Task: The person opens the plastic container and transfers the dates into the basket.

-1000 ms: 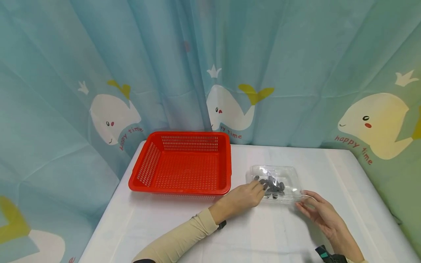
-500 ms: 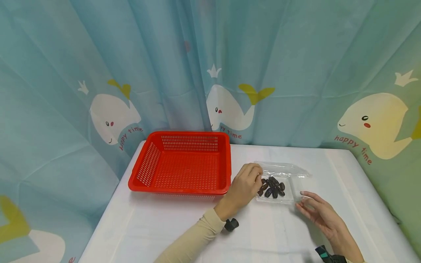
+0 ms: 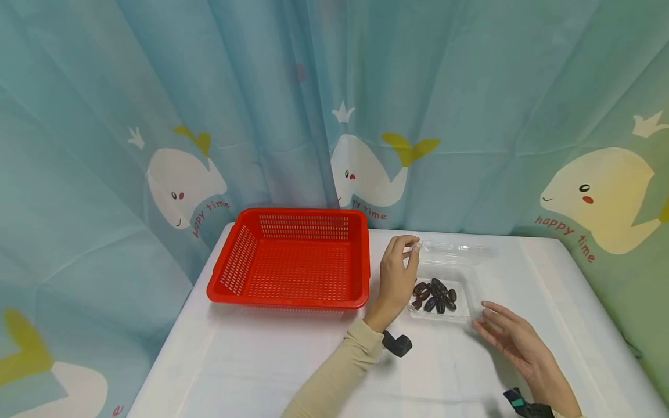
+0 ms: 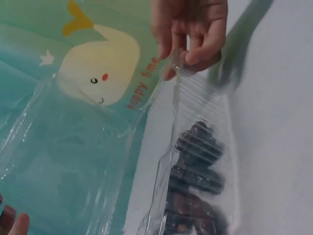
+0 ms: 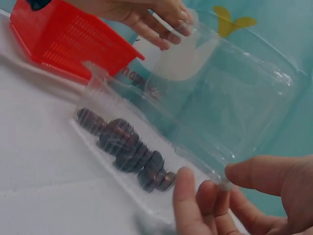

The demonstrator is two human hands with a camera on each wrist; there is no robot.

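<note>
A clear plastic clamshell box (image 3: pixel 444 318) stands on the table with several dark brown dates (image 3: pixel 436 293) lying in its base. Its hinged clear lid (image 5: pixel 230 98) is raised at the back. My left hand (image 3: pixel 397 276) pinches the lid's left edge between thumb and fingers; in the left wrist view only its fingertips (image 4: pixel 18 226) show at the lower left corner. At the box's front right corner, my right hand (image 3: pixel 517 342) pinches the rim, its thumb and fingertips meeting there in the right wrist view.
A red plastic basket (image 3: pixel 290 303) with slotted walls sits to the left of the box on the white tabletop (image 3: pixel 272 360). Behind the table hangs a blue-green curtain (image 3: pixel 470 116) printed with whales.
My left hand has moved up and away from me, swinging the lid from over the dates to raised at the back. My right hand has stayed at the box's corner.
</note>
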